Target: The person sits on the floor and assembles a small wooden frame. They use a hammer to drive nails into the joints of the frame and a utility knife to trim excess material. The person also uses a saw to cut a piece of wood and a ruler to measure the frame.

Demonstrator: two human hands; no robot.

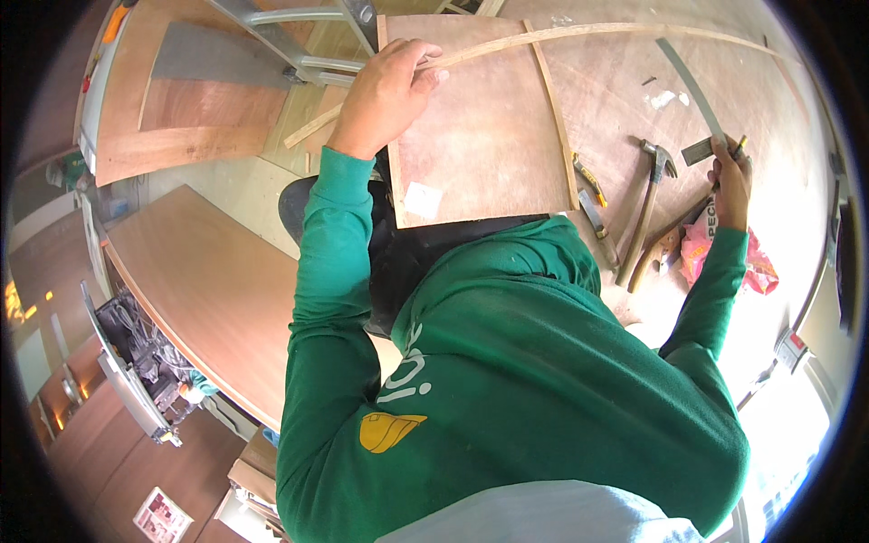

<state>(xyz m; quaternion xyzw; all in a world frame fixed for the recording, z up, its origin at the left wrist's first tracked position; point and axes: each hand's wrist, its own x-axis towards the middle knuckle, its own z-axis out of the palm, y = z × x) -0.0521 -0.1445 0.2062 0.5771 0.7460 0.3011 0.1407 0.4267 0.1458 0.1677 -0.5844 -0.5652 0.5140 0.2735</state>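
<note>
My left hand (391,95) is closed on a long thin wooden strip (507,42), which reaches far to the right. Beneath the strip, a plywood panel (480,127) rests over my lap, with narrow battens along its side edges. At the right, my right hand (731,185) grips a try square (692,86) with a long metal blade and a short dark stock. A slim yellow-tipped thing like a pencil (743,145) pokes out between those fingers. A small white paper piece (422,200) lies on the panel.
Right of the panel lie a claw hammer (650,181), a yellow utility knife (589,179), a chisel-like tool (598,231) and a pink plastic bag (756,270). A metal ladder (317,68) stands at the far left, near a wooden door panel (208,118). A curved brown board (199,290) lies left.
</note>
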